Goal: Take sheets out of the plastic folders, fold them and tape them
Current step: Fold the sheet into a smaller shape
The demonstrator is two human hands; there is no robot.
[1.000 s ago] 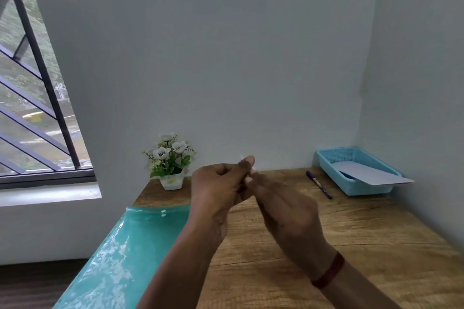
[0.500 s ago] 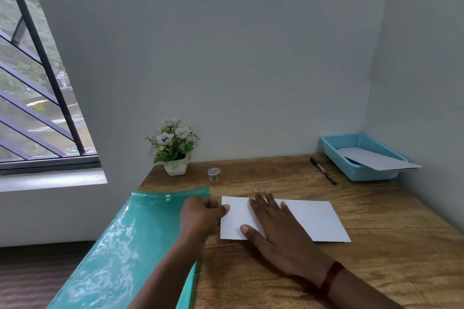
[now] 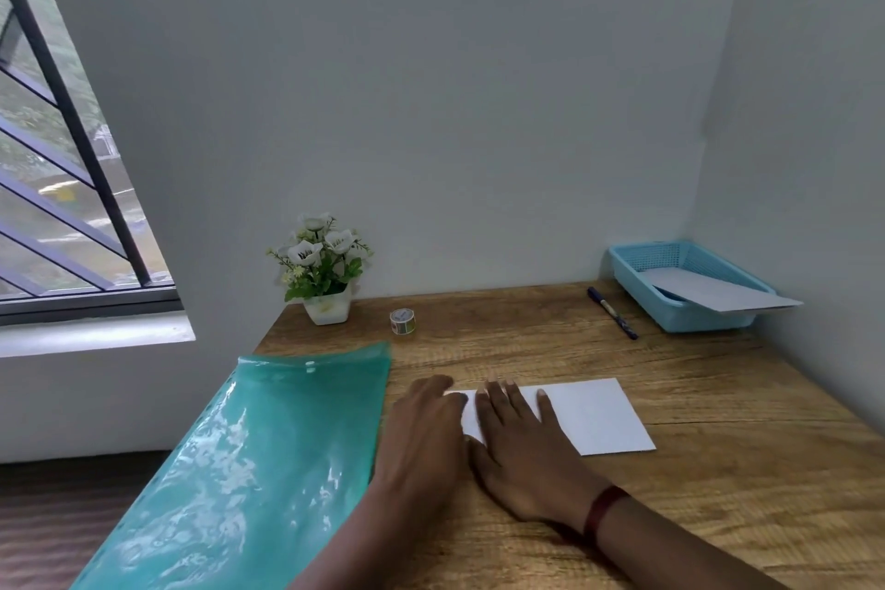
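1. White folded paper sheet [image 3: 591, 417] lies flat on the wooden desk [image 3: 718, 503], its long axis running left to right, just beside the translucent green plastic folder [image 3: 268, 460].
2. Your right hand [image 3: 522, 450] presses its left half, fingers straight, slightly spread, pointing at the wall.
3. Your left hand [image 3: 424, 426] sits at the sheet's left short edge, fingers loosely straight, tips on the paper, holding nothing I can see.
4. Small tape roll [image 3: 402, 320] waits beyond your left fingertips, toward the wall, apart from the sheet.
5. Taping looks next: your left hand is nearer the roll, so let the right pin the fold.
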